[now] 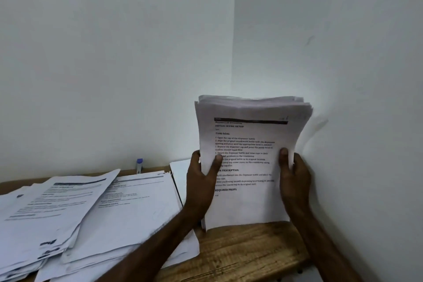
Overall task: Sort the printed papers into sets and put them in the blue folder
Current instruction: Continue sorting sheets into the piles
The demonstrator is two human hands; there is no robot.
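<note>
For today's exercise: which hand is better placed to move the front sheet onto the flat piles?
Probably left: the left hand grips the stack beside the piles; the right hand is by the wall.

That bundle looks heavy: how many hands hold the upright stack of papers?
2: the left hand grips the left edge of the stack, the right hand its right edge, thumbs on the front page.

The brown wooden worktop fills a corner between white walls. Loose, overlapping piles of white printed papers cover its left part. A small blue-topped white object stands at the back edge by the wall.
</note>
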